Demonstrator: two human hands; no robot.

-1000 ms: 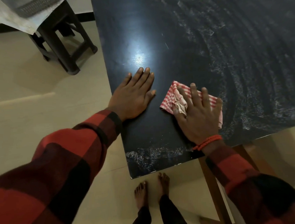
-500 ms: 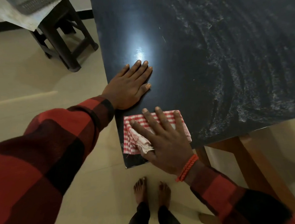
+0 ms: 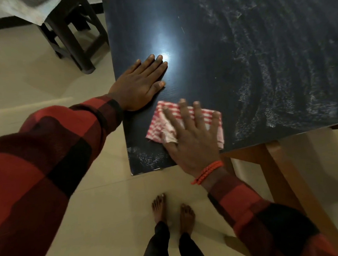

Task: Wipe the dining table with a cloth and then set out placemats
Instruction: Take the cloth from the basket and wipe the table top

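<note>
Two flat hands, left hand point(image 3: 141, 84) and right hand point(image 3: 192, 140); one cloth point(image 3: 185, 115), one table point(image 3: 229, 57).

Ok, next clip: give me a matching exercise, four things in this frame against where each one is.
Things:
1. left hand
2. checked cloth
3. orange bracelet
4. dark stool

Places:
A. under the right hand, near the table corner
B. on the floor left of the table
C. flat on bare tabletop
D. round the right wrist

Pairs: 1-C, 2-A, 3-D, 4-B

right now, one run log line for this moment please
stage: wiping | right hand: flat on cloth | left hand: flat on table | placemats: none visible
</note>
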